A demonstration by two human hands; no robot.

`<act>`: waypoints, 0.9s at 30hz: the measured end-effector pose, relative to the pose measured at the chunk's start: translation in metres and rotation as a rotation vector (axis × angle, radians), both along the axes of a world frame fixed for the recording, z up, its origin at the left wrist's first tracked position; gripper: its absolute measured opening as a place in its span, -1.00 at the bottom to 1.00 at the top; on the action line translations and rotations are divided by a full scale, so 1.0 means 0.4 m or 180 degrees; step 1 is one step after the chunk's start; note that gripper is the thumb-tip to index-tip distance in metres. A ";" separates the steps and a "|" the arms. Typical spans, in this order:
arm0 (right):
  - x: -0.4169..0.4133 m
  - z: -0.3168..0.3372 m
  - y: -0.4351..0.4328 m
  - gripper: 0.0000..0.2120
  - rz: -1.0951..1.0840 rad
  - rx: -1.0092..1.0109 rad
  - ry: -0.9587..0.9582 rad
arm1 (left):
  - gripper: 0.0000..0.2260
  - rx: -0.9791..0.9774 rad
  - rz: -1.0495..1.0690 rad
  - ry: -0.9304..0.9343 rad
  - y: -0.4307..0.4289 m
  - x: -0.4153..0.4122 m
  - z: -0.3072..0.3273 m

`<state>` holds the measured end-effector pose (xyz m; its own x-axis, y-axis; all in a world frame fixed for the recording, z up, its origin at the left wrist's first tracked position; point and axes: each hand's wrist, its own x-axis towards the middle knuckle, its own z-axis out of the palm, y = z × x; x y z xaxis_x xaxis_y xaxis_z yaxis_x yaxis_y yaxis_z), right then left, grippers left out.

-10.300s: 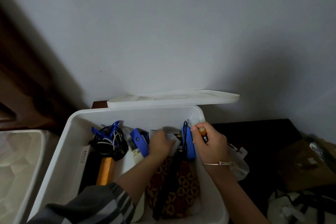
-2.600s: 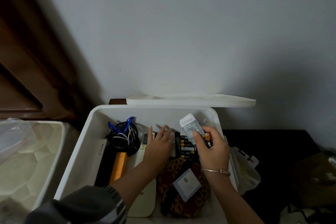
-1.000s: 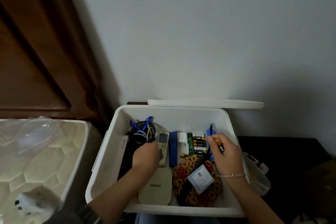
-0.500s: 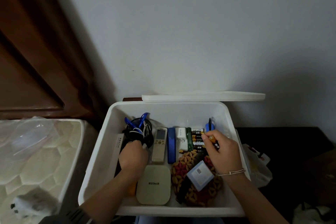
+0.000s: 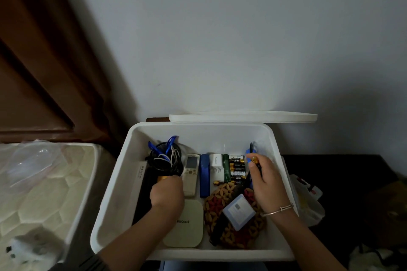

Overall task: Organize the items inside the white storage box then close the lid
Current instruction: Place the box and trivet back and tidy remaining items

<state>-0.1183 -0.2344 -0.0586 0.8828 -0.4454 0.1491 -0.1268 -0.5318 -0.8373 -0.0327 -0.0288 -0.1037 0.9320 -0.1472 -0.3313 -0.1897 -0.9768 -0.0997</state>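
The white storage box (image 5: pixel 114 200) stands open, its lid (image 5: pixel 242 117) leaning behind it against the wall. Inside lie a black cable coil with blue clips (image 5: pixel 164 156), a white remote (image 5: pixel 191 174), a blue case (image 5: pixel 204 175), a white charger (image 5: pixel 215 165), batteries (image 5: pixel 237 167), a cream flat device (image 5: pixel 187 224) and a red patterned pouch (image 5: pixel 231 218) with a small pale card box (image 5: pixel 239 211) on it. My left hand (image 5: pixel 167 193) grips an orange-handled object (image 5: pixel 162 178) at the box's left. My right hand (image 5: pixel 263 178) holds a small battery (image 5: pixel 254 159) near a blue item (image 5: pixel 250 154).
A cream quilted mattress (image 5: pixel 37 193) with clear plastic lies to the left. A dark wooden panel (image 5: pixel 33 72) stands behind it. A white plastic bag (image 5: pixel 308 200) sits right of the box on a dark surface (image 5: pixel 343 171). The grey wall (image 5: pixel 220 39) rises behind.
My left hand slid from the remote to the box's left side and closed on the orange-handled object. My right hand stays at the right end, still holding the battery.
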 end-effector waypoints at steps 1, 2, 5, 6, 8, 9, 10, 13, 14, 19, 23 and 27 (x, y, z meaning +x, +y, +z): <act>-0.001 0.003 0.002 -0.76 -0.0042 -0.0020 -0.0010 | -0.84 0.0010 -0.0178 -0.0124 -0.011 -0.006 0.010; -0.003 0.009 0.004 -0.75 -0.0093 -0.0058 -0.0078 | -0.85 -0.0059 -0.0354 -0.0255 -0.026 -0.007 0.019; -0.008 0.029 0.009 -0.75 -0.0245 -0.0293 -0.0453 | -0.85 -0.0555 -0.0925 -0.0280 -0.094 0.007 0.027; -0.009 0.032 0.008 -0.75 -0.0277 -0.0342 -0.0531 | -0.84 -0.0678 -0.1190 -0.0239 -0.118 0.016 0.022; -0.009 0.033 0.008 -0.75 -0.0335 -0.0372 -0.0620 | -0.80 -0.0711 -0.1730 -0.0167 -0.161 0.041 0.003; -0.008 0.032 0.007 -0.75 -0.0357 -0.0377 -0.0642 | -0.78 -0.0620 -0.1929 -0.0125 -0.177 0.055 -0.010; -0.007 0.031 0.006 -0.75 -0.0364 -0.0382 -0.0649 | -0.77 -0.0489 -0.2082 -0.0086 -0.191 0.068 -0.026; -0.002 0.026 0.004 -0.74 -0.0334 -0.0425 -0.0687 | -0.78 -0.0182 -0.2449 -0.0069 -0.217 0.089 -0.070; 0.000 0.025 0.002 -0.74 -0.0337 -0.0411 -0.0708 | -0.79 -0.0112 -0.2558 -0.0098 -0.222 0.093 -0.081; 0.005 0.022 -0.008 -0.68 -0.0456 -0.0285 -0.0810 | -0.77 0.0034 -0.2791 -0.0230 -0.228 0.097 -0.097; 0.005 0.024 -0.012 -0.73 -0.0457 -0.0215 -0.0865 | -0.79 0.0338 -0.2602 -0.0241 -0.230 0.107 -0.060; 0.006 0.022 -0.015 -0.72 -0.0468 -0.0154 -0.0856 | -0.78 -0.0060 -0.2284 -0.0318 -0.263 0.141 -0.016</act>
